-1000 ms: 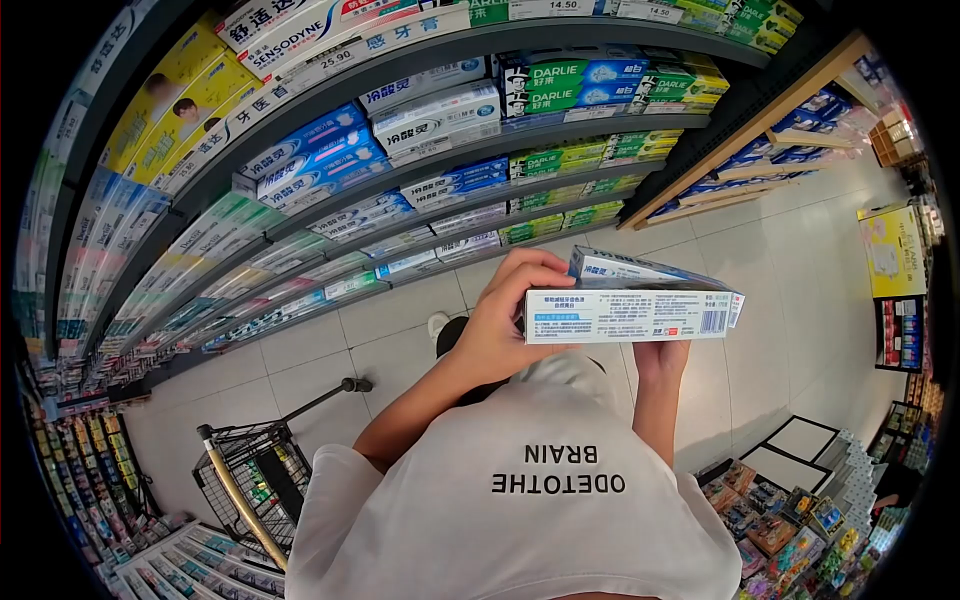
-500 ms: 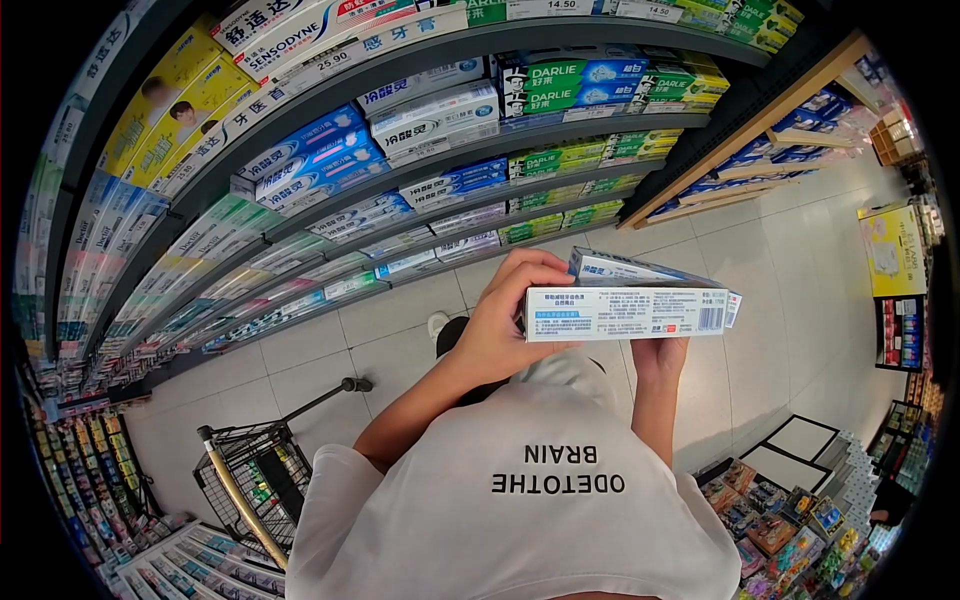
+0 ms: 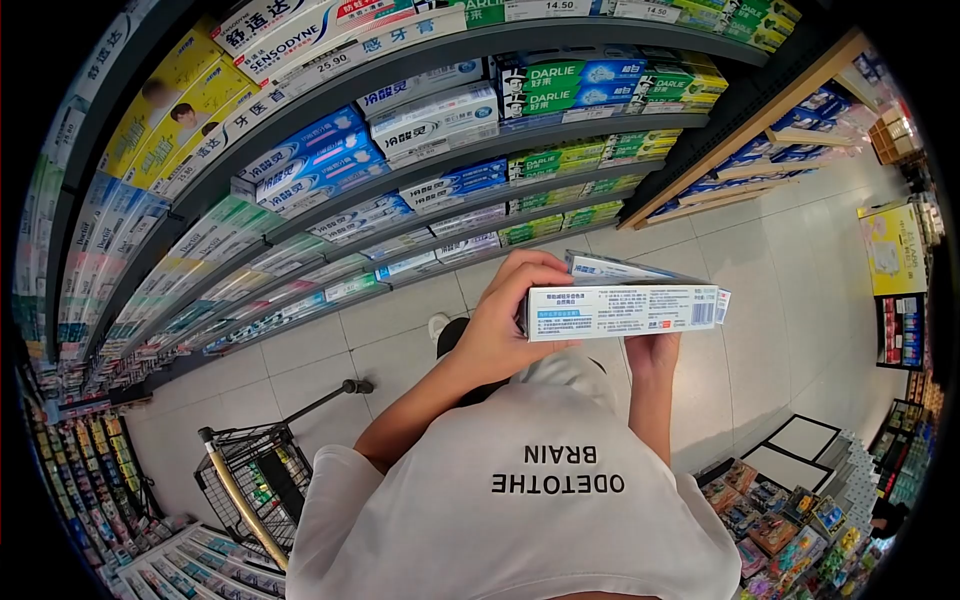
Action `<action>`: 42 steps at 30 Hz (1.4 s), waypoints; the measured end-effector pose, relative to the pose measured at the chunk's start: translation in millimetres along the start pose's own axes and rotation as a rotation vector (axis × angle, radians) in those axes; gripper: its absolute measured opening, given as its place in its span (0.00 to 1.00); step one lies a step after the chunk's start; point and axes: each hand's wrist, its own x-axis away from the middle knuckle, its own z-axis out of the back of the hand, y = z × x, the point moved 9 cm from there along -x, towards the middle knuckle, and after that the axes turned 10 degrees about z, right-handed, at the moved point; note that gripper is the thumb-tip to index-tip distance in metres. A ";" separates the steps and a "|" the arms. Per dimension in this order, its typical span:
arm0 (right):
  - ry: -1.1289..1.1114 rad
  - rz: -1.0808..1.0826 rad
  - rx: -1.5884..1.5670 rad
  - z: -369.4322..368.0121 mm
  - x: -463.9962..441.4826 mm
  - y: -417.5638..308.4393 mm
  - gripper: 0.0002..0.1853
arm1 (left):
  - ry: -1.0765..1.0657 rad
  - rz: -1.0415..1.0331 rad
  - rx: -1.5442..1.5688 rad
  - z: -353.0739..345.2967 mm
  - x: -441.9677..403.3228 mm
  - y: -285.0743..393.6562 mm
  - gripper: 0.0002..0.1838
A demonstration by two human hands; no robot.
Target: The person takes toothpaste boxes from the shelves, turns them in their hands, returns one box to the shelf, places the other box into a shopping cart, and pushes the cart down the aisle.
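Two toothpaste boxes are held together in front of my chest. The front toothpaste box [image 3: 620,313] has its white side, with blue print and a barcode, facing me. Behind it, the second toothpaste box [image 3: 610,267] lies at an angle, and one end pokes out past the front box's right end. My left hand [image 3: 522,305] is closed around the left ends, fingers over the top and thumb below. Under the right half is my right hand [image 3: 655,352], gripping from behind and below; its fingers are mostly hidden by the boxes.
Curved-looking shelves [image 3: 450,150] of toothpaste boxes with price strips rise ahead and to the left. A black shopping cart [image 3: 255,475] stands at my lower left. Packaged goods [image 3: 785,520] fill a display at lower right. Wooden-edged shelving [image 3: 740,140] is at upper right.
Both boxes have shifted slightly left at their right ends, and my right hand has moved a little left with them. My left hand keeps its grip.
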 end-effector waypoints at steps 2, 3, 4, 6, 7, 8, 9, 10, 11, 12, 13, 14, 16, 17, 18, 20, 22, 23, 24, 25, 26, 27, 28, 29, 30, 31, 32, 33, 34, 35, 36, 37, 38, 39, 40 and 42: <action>0.002 -0.006 0.008 -0.4 0.2 1.2 0.20 | 0.003 -0.003 -0.012 0.0 0.1 0.2 0.29; 0.003 -0.009 0.012 -0.4 0.3 1.6 0.19 | 0.004 -0.003 -0.015 0.1 0.0 -0.4 0.29; 0.004 -0.011 0.013 0.6 0.2 2.0 0.19 | 0.006 -0.003 -0.017 0.2 0.1 -1.0 0.29; 0.006 -0.012 0.016 3.8 0.0 3.1 0.19 | 0.007 0.002 -0.013 0.3 0.6 -1.9 0.29; 0.009 -0.012 0.019 4.6 -0.1 3.1 0.19 | 0.008 0.004 -0.011 0.3 0.8 -2.3 0.29; 0.011 -0.012 0.022 5.2 -0.2 3.2 0.19 | 0.009 0.004 -0.015 0.4 0.9 -2.7 0.29; 0.014 -0.013 0.025 5.5 -0.2 3.4 0.19 | 0.010 0.004 -0.018 0.7 0.9 -3.2 0.29; 0.007 -0.010 0.024 3.8 0.2 2.9 0.19 | 0.011 0.004 -0.022 1.0 0.9 -3.5 0.29; 0.000 -0.007 0.023 1.1 1.1 2.1 0.19 | 0.013 -0.001 -0.023 1.4 1.0 -3.2 0.29; -0.007 -0.004 0.022 -0.9 1.8 1.3 0.19 | 0.014 -0.006 -0.025 1.6 1.1 -2.9 0.29; -0.015 -0.002 0.022 -2.1 2.3 0.5 0.19 | 0.015 -0.011 -0.026 1.7 1.4 -2.6 0.29; -0.023 0.000 0.022 -3.1 2.7 -0.3 0.19 | 0.016 -0.007 -0.024 1.9 1.5 -2.8 0.29; -0.031 -0.002 0.020 -3.4 2.9 -1.1 0.19 | 0.018 -0.001 -0.020 2.4 1.6 -2.8 0.29; -0.032 -0.006 0.019 -2.8 2.7 -1.5 0.19 | 0.019 0.000 -0.017 2.5 1.6 -3.0 0.29; -0.032 -0.010 0.018 -2.5 2.7 -1.6 0.20 | 0.019 0.002 -0.014 2.6 1.6 -3.2 0.29; -0.025 0.007 -0.001 -5.1 3.2 -2.8 0.20 | 0.019 0.006 -0.008 2.6 1.7 -3.6 0.29; -0.022 0.015 -0.010 -7.0 3.3 -4.0 0.20 | 0.019 0.010 -0.001 2.6 1.9 -4.1 0.29; -0.022 0.015 -0.010 -7.6 3.3 -4.2 0.20 | 0.018 0.010 -0.003 2.7 2.0 -4.1 0.29; -0.022 0.014 -0.010 -8.0 3.3 -4.4 0.20 | 0.017 0.011 -0.005 2.8 2.0 -4.0 0.29; -0.024 0.012 -0.013 -8.8 3.5 -4.7 0.20 | 0.016 0.012 -0.006 2.9 2.0 -4.0 0.29; -0.027 0.010 -0.017 -9.6 3.9 -4.9 0.20 | 0.015 0.011 -0.005 2.9 1.9 -3.7 0.29; -0.029 0.009 -0.020 -10.2 4.0 -4.9 0.20 | 0.014 0.011 -0.003 3.0 1.6 -3.4 0.29; -0.035 0.008 -0.026 -10.5 3.8 -4.8 0.20 | 0.014 0.010 -0.002 3.0 1.3 -3.2 0.29; -0.041 0.007 -0.031 -10.3 3.4 -4.7 0.20 | 0.013 0.014 0.001 3.1 1.3 -3.6 0.29; -0.047 0.006 -0.037 -10.5 3.3 -4.7 0.20 | 0.013 0.018 0.004 3.0 1.4 -4.0 0.29; -0.050 0.007 -0.043 -10.8 3.5 -4.9 0.20 | 0.012 0.022 0.008 2.9 1.3 -4.5 0.29; -0.053 0.007 -0.050 -11.3 3.7 -5.1 0.20 | 0.012 0.022 0.013 2.8 1.2 -4.7 0.29; -0.057 0.008 -0.056 -11.9 3.9 -5.3 0.20 | 0.013 0.023 0.018 2.7 1.1 -4.9 0.29; -0.055 0.011 -0.054 -12.0 3.8 -5.8 0.20 | 0.013 0.023 0.022 2.7 1.0 -5.2 0.29; -0.053 0.015 -0.053 -12.2 3.7 -6.3 0.20 | 0.014 0.020 0.021 2.6 0.9 -5.0 0.30; -0.052 0.019 -0.051 -12.3 3.7 -6.9 0.20 | 0.015 0.017 0.020 2.6 0.8 -4.8 0.30; -0.057 0.017 -0.058 -13.1 3.7 -7.2 0.20 | 0.016 0.014 0.019 2.5 0.7 -4.5 0.30; -0.062 0.016 -0.064 -13.8 3.8 -7.4 0.20 | 0.016 0.013 0.017 2.4 0.5 -4.2 0.30; -0.067 0.015 -0.071 -14.5 3.8 -7.5 0.19 | 0.016 0.011 0.014 2.4 0.4 -3.7 0.30; -0.070 0.018 -0.070 -14.8 3.6 -7.8 0.19 | 0.017 0.010 0.012 2.6 0.2 -3.3 0.30; -0.075 0.023 -0.070 -15.5 3.4 -8.2 0.19 | 0.015 0.007 0.009 2.4 0.0 -4.1 0.30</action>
